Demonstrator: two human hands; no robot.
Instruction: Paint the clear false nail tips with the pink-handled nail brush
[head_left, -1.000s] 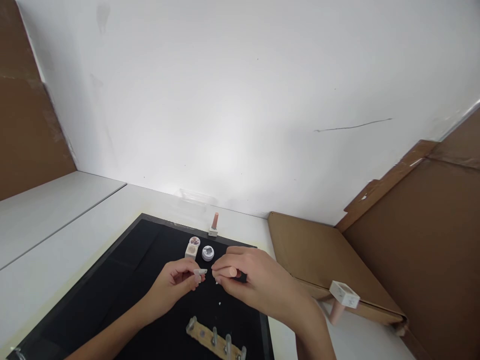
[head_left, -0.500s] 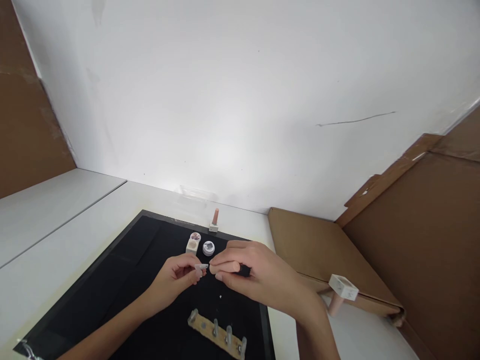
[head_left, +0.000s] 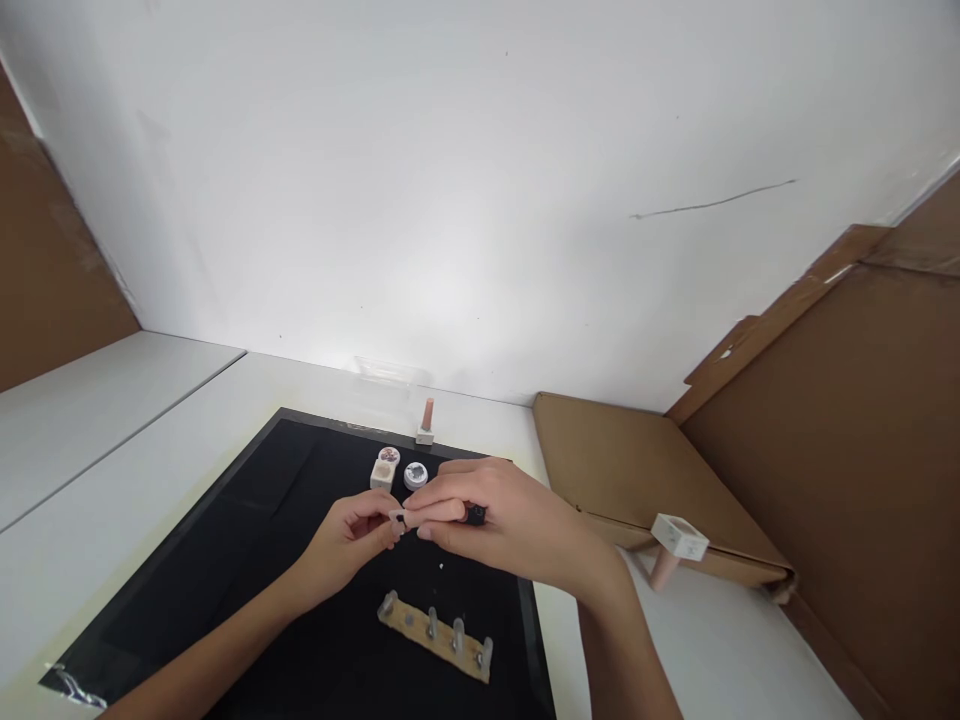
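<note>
My left hand (head_left: 356,540) pinches a small translucent white false nail (head_left: 397,516) between thumb and fingers. Close against it, my right hand (head_left: 495,515) is closed around a slim tool with a black end (head_left: 475,515). Most of that tool is covered by my fingers, so I cannot tell its kind or whether its tip touches the nail. Just beyond my hands stand a square whitish bottle (head_left: 382,475) and a small round white pot with grey on top (head_left: 415,475). Nearer me lies a tan strip (head_left: 427,632) with several clear false nails standing on it.
A black mat (head_left: 262,520) covers the white table. At its back edge stands a polish bottle with a pinkish cap (head_left: 425,425), near a round pot (head_left: 389,455). To the right lie a cardboard box (head_left: 622,460) and a tipped polish bottle (head_left: 679,537). A white wall rises behind.
My right hand has moved left, bringing the tool close to the false nail, and more of its black end shows. The view has shifted slightly.
</note>
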